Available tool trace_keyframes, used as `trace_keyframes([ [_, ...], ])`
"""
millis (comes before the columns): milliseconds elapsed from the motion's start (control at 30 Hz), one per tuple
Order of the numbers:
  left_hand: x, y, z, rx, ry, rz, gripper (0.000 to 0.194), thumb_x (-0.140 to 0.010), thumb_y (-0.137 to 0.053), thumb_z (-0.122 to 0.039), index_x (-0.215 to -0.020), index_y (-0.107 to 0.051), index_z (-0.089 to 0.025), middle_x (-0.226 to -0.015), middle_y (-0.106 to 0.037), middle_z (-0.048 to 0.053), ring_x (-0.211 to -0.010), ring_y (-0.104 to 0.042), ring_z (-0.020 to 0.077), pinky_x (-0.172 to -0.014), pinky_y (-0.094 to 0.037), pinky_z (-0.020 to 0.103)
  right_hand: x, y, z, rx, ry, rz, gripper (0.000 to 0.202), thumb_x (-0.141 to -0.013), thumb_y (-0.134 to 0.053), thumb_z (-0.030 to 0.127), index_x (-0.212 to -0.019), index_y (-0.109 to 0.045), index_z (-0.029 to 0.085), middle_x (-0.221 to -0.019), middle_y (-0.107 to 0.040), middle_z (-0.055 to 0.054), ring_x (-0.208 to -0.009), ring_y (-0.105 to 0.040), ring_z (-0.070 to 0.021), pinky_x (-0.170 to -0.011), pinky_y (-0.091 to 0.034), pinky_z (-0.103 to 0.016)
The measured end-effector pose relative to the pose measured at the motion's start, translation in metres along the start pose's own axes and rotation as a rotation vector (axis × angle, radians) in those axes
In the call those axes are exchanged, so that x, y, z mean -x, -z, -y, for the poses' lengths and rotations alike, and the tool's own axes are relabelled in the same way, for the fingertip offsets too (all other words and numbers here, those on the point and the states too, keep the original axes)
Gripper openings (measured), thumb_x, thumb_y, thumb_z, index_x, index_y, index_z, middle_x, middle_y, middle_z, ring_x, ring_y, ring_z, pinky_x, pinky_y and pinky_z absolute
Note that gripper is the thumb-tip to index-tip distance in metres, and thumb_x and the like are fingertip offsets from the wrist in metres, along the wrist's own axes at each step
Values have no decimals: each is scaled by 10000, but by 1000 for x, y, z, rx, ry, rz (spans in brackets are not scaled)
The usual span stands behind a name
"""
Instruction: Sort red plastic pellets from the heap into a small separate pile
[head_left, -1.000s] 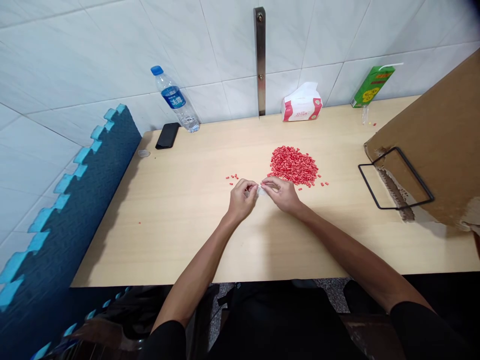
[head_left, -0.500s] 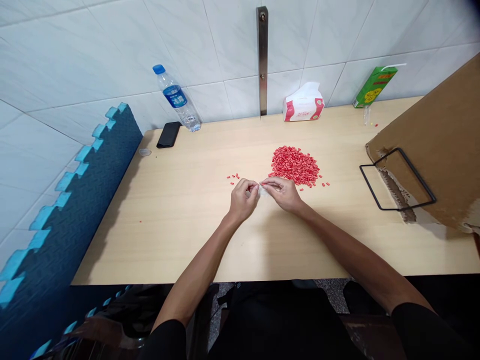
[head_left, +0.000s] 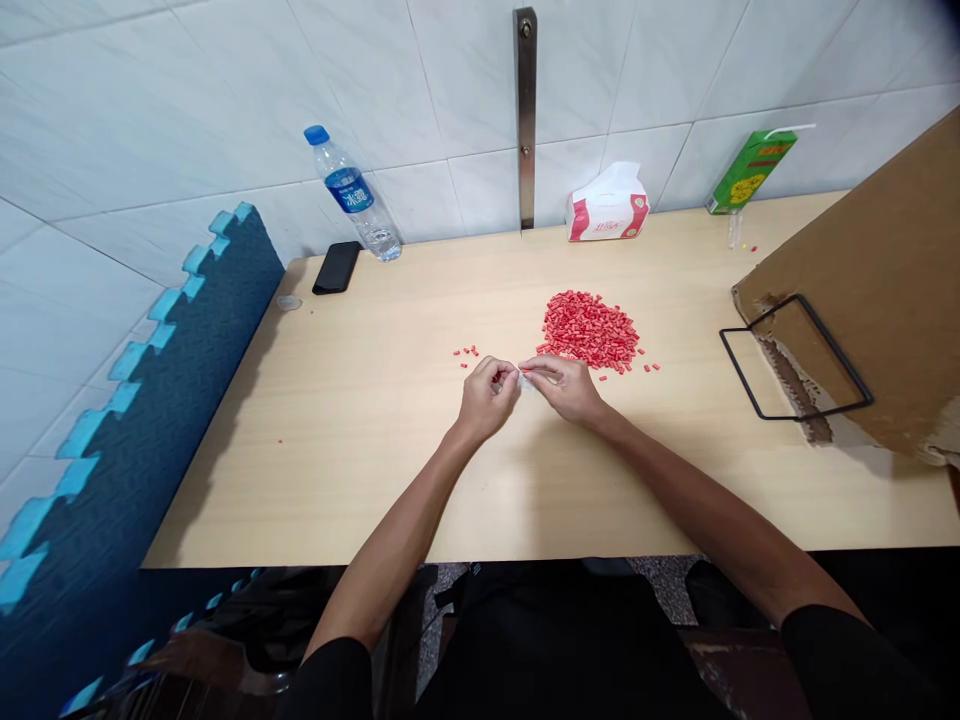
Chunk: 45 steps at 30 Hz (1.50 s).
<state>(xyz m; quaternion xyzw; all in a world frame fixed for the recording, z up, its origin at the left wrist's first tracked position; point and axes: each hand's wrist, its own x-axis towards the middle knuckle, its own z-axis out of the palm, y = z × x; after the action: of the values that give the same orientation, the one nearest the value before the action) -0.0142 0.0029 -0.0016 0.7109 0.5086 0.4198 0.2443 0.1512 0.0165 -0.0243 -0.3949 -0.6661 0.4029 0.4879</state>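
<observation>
My left hand (head_left: pixel 486 392) is closed in a pinch at the middle of the table, fingers curled. What its fingertips hold is too small to make out. Almost touching it, my right hand (head_left: pixel 568 387) pinches a small red piece (head_left: pixel 525 371) between thumb and finger. A whitish, see-through thing (head_left: pixel 526 384) shows between the two hands, partly covered by them. Just beyond my right hand lies a heap of small red pieces (head_left: pixel 590 330), like short tubes. Several loose red pieces (head_left: pixel 466 351) are scattered beyond my left hand.
At the back stand a water bottle (head_left: pixel 351 192), a tissue pack (head_left: pixel 607 205) and a green drink carton (head_left: pixel 752 172). A black phone (head_left: pixel 337 268) lies near the bottle. On the right are a cardboard box (head_left: pixel 862 290) and a black wire frame (head_left: pixel 796 357). Blue foam mats (head_left: pixel 202 340) border the left.
Both hands stay together in the same place, with only a very slight shift of the right fingers around the red piece. The heap looks the same.
</observation>
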Motion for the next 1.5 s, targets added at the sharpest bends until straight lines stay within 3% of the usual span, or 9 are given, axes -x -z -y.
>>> trace_keyframes([
  [667,0,-2,12,141,64,-7,205,-772,-673,-378,-844,-730,-195,-789,-682,49,-733,-625,147,-664,-485,275,-1,1,-3,-94,-26,10,180,-810,-621,303,-941,-709,217,-939,-727,-48,-892,-697,-185,-849,-574,-337],
  [1500,-3,6,20,349,187,102,175,-718,-720,-332,-766,-737,-165,-794,-723,66,-746,-667,174,-694,-522,279,0,3,-4,4,15,77,168,-819,-604,259,-929,-723,215,-893,-733,-38,-832,-691,-168,-765,-558,-293],
])
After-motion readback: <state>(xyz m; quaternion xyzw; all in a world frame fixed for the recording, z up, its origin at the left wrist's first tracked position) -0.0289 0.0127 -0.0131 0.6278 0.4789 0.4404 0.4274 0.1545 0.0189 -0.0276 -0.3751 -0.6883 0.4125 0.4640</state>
